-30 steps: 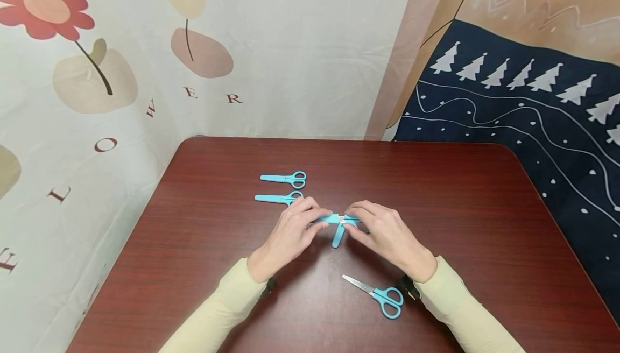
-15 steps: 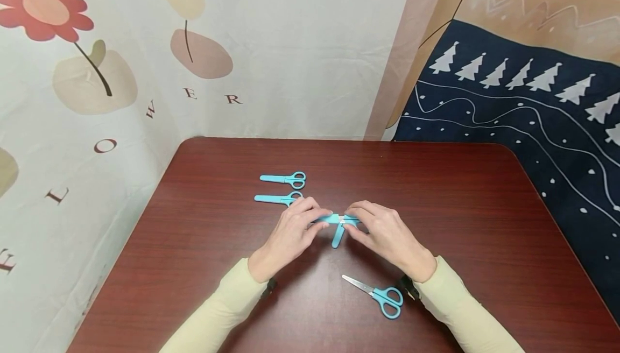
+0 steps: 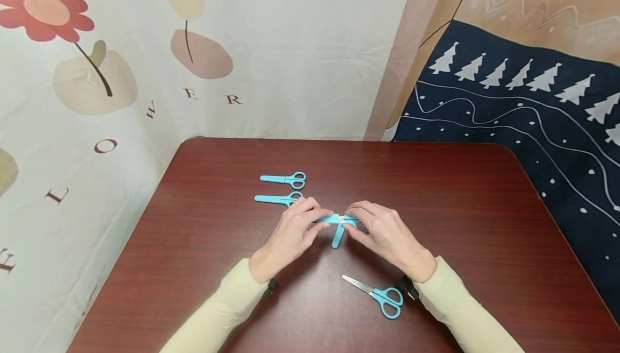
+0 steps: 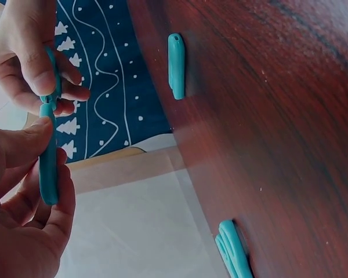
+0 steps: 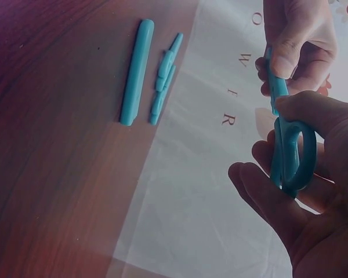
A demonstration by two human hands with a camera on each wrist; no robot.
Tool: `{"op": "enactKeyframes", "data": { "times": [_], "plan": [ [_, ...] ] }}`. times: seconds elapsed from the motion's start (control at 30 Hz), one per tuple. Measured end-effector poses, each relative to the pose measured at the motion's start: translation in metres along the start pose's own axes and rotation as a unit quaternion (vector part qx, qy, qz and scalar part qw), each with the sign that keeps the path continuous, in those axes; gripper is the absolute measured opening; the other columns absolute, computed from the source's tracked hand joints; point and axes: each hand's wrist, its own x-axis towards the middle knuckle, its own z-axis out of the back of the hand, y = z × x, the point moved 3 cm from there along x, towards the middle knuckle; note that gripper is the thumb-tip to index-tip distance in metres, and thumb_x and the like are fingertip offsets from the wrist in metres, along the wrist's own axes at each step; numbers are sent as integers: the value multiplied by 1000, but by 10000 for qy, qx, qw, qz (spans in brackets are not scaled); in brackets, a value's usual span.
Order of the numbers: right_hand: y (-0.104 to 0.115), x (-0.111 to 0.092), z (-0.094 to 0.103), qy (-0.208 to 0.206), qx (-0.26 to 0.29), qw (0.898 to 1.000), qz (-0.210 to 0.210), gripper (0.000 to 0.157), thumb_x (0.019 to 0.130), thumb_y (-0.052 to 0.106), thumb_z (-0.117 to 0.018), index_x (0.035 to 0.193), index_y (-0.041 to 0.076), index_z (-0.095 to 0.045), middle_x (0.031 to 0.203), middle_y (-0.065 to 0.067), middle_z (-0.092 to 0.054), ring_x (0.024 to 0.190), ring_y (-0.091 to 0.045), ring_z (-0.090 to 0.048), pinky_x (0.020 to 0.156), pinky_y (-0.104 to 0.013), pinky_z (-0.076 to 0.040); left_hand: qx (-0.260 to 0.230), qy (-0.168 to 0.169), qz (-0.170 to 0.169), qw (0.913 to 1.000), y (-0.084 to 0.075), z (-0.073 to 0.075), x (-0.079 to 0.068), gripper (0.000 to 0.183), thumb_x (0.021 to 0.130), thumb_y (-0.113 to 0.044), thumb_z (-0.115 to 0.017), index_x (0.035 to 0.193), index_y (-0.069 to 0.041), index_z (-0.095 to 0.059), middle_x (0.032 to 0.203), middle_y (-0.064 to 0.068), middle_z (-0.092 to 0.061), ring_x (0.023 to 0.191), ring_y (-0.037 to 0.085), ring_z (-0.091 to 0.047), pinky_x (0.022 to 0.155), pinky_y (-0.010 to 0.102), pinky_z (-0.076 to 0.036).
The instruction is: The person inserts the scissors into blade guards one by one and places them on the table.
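Note:
In the head view my left hand [image 3: 293, 229] pinches a light-blue blade cover [image 3: 331, 218] between thumb and fingers. Opposite it, my right hand [image 3: 389, 232] grips the blue handle of a pair of scissors [image 5: 308, 165], whose loops show in the right wrist view. Cover and scissors lie in one line, the cover over most of the blades, with a sliver of metal at the joint. A second, loose blade cover [image 3: 337, 237] slants on the table just below. Nearer the front lies a bare pair of scissors [image 3: 382, 296], blades pointing back left.
Beyond my left hand, two covered pairs of scissors lie side by side: the far pair [image 3: 283, 179] and the near pair [image 3: 276, 198], its loops partly behind my fingers. The brown table [image 3: 450, 191] ends at a printed cloth backdrop [image 3: 300, 73].

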Motion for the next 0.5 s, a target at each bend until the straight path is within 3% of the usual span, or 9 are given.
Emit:
{"op": "enactKeyframes", "data": {
  "times": [0.5],
  "plan": [
    [1, 0, 1, -75, -44, 9999, 89, 27, 82, 12, -88, 104, 5, -73, 102, -6, -72, 87, -16, -69, 72, -29, -60, 55, 8, 0, 10000, -2, 0, 1, 22, 82, -5, -86, 103, -7, -79, 87, -1, -62, 79, 16, -52, 69, 28, -45]
  ]
}}
